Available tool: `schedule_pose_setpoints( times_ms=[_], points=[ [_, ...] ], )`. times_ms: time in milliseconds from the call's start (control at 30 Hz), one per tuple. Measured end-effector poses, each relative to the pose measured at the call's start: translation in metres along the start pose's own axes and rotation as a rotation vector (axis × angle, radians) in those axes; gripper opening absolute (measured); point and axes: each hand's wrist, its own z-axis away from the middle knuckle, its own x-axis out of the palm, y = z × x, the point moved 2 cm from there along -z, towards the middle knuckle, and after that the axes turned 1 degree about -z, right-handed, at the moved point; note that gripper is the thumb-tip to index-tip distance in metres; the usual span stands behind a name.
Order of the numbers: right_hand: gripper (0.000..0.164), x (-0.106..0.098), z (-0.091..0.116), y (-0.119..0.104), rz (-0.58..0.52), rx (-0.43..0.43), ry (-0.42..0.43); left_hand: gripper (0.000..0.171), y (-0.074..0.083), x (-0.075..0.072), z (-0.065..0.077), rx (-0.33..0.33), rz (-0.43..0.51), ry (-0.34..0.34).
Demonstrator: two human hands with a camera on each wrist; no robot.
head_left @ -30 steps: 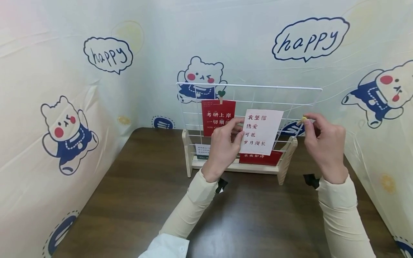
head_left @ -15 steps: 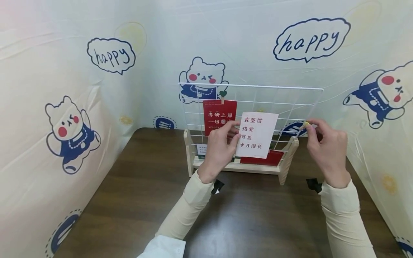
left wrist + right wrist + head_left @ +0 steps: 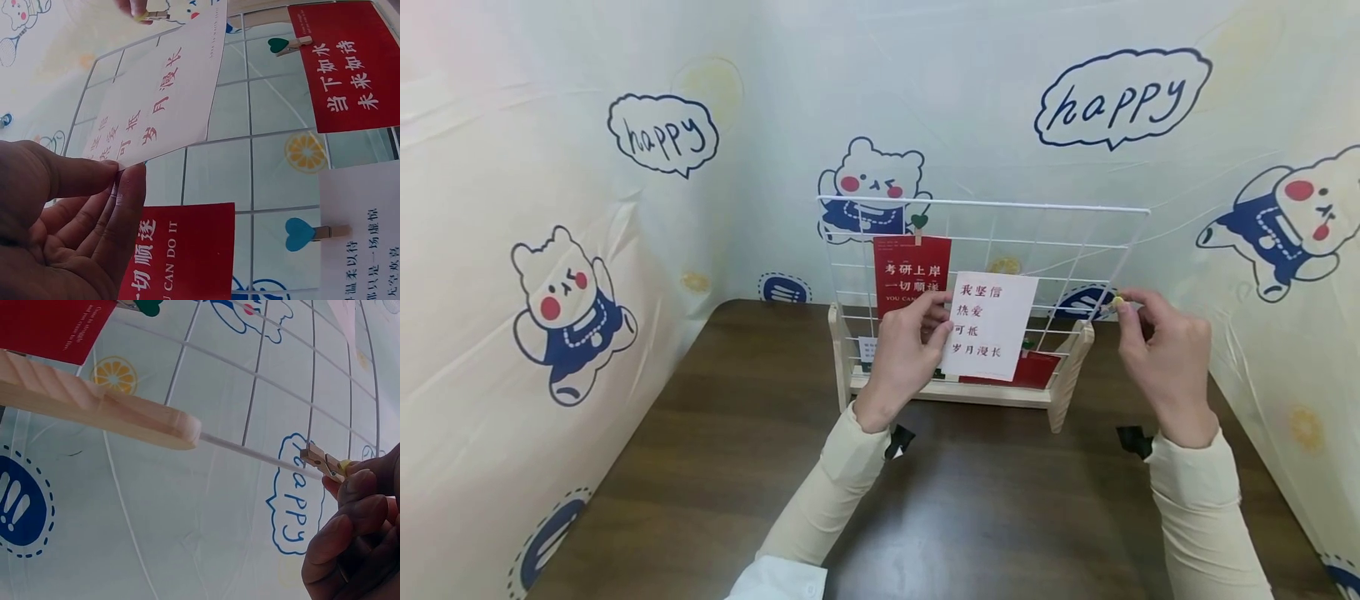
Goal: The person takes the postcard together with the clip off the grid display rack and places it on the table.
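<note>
L grip (image 3: 904, 358) pinching white card (image 3: 988, 329) by edge, rect., red Chinese txt, R grip (image 3: 1168, 358) pinching yellow-tipped wood peg (image 3: 319, 461)

head: above, forward-down | wrists: close on hands (image 3: 72, 219) (image 3: 359, 528) | shared: wire grid (image 3: 989, 241)

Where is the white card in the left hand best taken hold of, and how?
I'd take the card by its left edge in the head view, coming from the left, where the left hand pinches it. It is thin and flat, that edge faces this hand, and such a pinch leaves the top edge and most print uncovered.
</note>
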Motion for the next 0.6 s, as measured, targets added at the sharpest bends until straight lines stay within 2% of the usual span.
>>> schedule_pose_setpoints(
  times_ms=[600],
  points=[
    [0.017, -0.001, 0.009, 0.010, 0.037, 0.010, -0.033, 0.035, -0.016, -0.001, 0.012, -0.080, -0.043, -0.043]
  ],
)
